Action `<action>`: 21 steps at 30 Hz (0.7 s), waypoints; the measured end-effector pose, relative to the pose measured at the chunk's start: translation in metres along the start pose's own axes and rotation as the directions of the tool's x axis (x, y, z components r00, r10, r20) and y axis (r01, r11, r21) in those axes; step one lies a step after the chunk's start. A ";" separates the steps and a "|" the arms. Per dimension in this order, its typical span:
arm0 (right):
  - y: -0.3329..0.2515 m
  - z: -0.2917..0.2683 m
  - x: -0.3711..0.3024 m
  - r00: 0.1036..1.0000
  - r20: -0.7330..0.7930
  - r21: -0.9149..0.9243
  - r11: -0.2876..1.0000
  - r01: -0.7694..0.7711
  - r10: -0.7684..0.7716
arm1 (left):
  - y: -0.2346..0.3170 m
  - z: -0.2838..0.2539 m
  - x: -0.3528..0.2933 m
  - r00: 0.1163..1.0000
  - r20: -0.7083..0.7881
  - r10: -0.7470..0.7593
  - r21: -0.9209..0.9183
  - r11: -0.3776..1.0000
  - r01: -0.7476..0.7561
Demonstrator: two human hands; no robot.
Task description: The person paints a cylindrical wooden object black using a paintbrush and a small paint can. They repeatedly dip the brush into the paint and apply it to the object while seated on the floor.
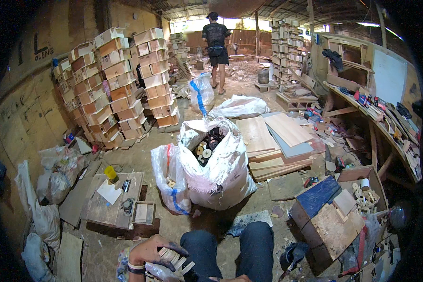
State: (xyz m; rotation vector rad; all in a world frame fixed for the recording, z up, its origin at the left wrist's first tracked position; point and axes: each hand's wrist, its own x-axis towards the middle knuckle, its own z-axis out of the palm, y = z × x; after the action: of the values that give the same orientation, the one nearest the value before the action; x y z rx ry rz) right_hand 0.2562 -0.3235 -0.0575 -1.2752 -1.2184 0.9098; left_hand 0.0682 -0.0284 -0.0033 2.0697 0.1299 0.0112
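My left hand (156,250), its fingers stained dark, curls round several small pale wooden pieces (175,259) beside my left knee. Below it lies a clear plastic bag (159,271), cut off by the lower edge. Only a sliver of my right hand (231,279) shows at the bottom, between my legs; its fingers are hidden. Straight ahead of my knees stands a big white woven sack (221,181), its mouth open on dark and pale round pieces (207,151). A clear bag (170,176) with pale round pieces leans against its left side.
Left of the sacks, a low wooden board (110,214) carries a yellow cup (111,173). Stacked wooden boxes (155,70) rise behind. Flat boards (277,136) lie to the right, near a cluttered workbench (385,117). A wooden box (326,225) stands at my right. Another person (215,42) stands far back.
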 end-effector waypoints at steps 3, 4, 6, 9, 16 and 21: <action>0.000 0.010 0.005 0.971 -0.189 0.014 0.989 0.148 -0.143 | -0.001 0.012 0.014 0.997 0.061 0.051 -0.050 0.998 -0.048; 0.001 0.014 0.005 0.974 -0.198 0.023 0.993 0.117 -0.110 | -0.002 0.018 0.017 0.994 0.102 0.030 -0.004 1.000 -0.030; 0.006 0.019 0.004 0.976 -0.216 0.041 0.998 0.053 -0.043 | -0.009 0.028 0.022 0.999 -0.050 0.009 -0.092 0.996 -0.014; 0.022 0.019 -0.001 0.953 -0.292 -0.017 0.997 0.079 -0.080 | -0.029 0.064 0.028 0.878 -0.445 -0.174 -0.723 0.648 -0.238; 0.076 -0.010 -0.005 0.939 -0.259 0.113 0.972 -0.205 0.228 | -0.041 0.104 0.054 0.940 -0.326 -0.104 -0.373 0.928 -0.027; 0.069 -0.139 -0.072 0.854 0.165 -0.416 0.820 -0.393 0.493 | 0.060 0.107 0.096 0.947 -0.217 0.235 -0.291 0.911 -0.293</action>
State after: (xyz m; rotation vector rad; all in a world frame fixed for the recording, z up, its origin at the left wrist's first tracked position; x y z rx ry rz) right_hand 0.3880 -0.4112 -0.1208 -1.8433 -1.3677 1.2656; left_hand 0.1761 -0.1417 -0.0067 1.7434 -0.0448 0.3637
